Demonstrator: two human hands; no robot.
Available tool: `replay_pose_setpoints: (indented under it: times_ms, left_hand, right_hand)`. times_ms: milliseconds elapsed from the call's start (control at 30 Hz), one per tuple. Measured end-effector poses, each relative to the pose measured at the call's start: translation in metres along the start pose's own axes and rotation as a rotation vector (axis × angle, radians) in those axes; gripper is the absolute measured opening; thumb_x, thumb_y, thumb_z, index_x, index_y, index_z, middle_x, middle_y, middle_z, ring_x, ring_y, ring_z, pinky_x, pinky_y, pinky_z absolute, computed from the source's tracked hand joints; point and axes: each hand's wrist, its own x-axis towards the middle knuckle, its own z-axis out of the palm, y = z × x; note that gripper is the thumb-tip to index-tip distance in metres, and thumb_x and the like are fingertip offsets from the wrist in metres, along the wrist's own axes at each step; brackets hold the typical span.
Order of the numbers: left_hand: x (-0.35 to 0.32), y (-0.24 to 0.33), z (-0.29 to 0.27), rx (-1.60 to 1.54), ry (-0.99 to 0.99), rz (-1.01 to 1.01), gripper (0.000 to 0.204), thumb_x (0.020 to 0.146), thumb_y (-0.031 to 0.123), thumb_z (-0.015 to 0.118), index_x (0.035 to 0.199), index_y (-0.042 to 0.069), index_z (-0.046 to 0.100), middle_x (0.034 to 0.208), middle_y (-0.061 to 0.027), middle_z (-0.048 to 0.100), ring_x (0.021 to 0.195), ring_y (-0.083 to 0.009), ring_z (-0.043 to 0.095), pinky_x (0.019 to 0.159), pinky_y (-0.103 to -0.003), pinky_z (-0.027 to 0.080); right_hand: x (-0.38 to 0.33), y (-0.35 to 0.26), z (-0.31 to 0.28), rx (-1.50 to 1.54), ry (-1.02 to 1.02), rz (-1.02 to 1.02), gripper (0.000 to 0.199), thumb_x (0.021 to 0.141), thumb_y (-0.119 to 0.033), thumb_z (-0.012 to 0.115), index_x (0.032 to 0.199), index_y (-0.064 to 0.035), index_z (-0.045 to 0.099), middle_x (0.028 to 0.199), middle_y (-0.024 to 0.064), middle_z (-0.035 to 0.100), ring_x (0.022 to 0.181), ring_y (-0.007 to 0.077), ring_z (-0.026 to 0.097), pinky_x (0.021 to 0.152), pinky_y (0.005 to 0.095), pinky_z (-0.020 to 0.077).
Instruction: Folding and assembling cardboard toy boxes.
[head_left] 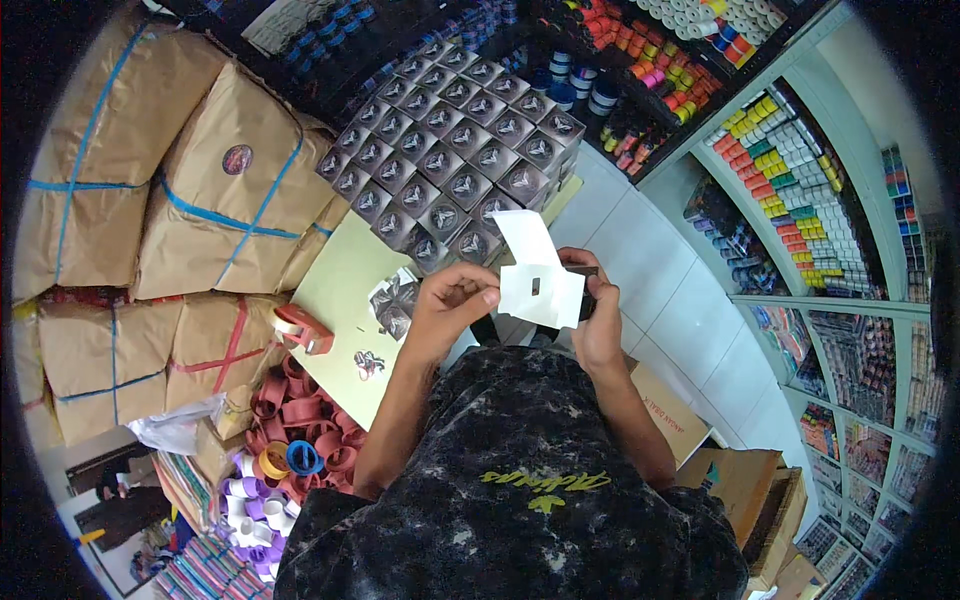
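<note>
The left hand (450,300) and the right hand (597,315) together held a flat white die-cut cardboard carton blank (538,280) above the worktop, near frame centre. The left grip was closed on the blank's left edge, thumb and fingertips pinching it. The right grip was closed on the blank's right edge; a small dark object lay partly hidden behind that hand and could not be identified. One flap of the blank stood up toward 12 o'clock.

At 11 o'clock from the hands, a block of assembled dark patterned square cartons (455,150) stood in tight rows. At 9 o'clock, a pale green sheet (345,290) lay on the worktop, carrying a few flat printed dark carton blanks (395,300) just beside the left hand. A red tape dispenser (302,328) rested at the sheet's left edge. Brown paper-wrapped parcels tied with blue strapping (230,190) were stacked at 10 o'clock. Shelves of coloured tape rolls (790,170) filled the area at 2 o'clock.
</note>
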Motion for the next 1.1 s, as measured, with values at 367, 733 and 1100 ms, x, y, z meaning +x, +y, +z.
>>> replay_pose_setpoints:
  times_ms: [367,733,1100]
  left_hand:
    - [-0.001,0.006,0.026,0.050,0.078,-0.110,0.060,0.081,0.010,0.081,0.133,0.000,0.055,0.124,-0.0082,0.061,0.119,-0.0199,0.057,0.104,-0.036,0.043]
    - [-0.012,-0.019,0.014,-0.132,-0.009,-0.205,0.052,0.102,0.026,0.062,0.144,-0.001,0.048,0.126,-0.0057,0.062,0.116,-0.0139,0.056,0.098,-0.031,0.045]
    - [-0.002,-0.014,0.016,-0.105,-0.018,-0.083,0.053,0.096,0.013,0.070,0.143,-0.003,0.051,0.129,-0.0100,0.063,0.113,-0.0158,0.061,0.096,-0.033,0.051]
  right_hand:
    - [-0.008,0.004,0.006,-0.125,-0.165,-0.014,0.046,0.098,-0.028,0.031,0.126,-0.0007,0.055,0.118,0.0121,0.064,0.113,0.0207,0.060,0.103,0.0325,0.0419]
    - [-0.009,-0.001,0.018,-0.255,-0.100,-0.137,0.041,0.103,-0.015,0.032,0.139,-0.0047,0.047,0.129,0.0118,0.059,0.122,0.0212,0.056,0.108,0.0348,0.0408]
    - [-0.010,0.002,0.009,0.068,-0.214,-0.093,0.057,0.104,-0.041,0.052,0.141,0.0021,0.049,0.129,0.0113,0.059,0.123,0.0195,0.055,0.106,0.0337,0.0414]
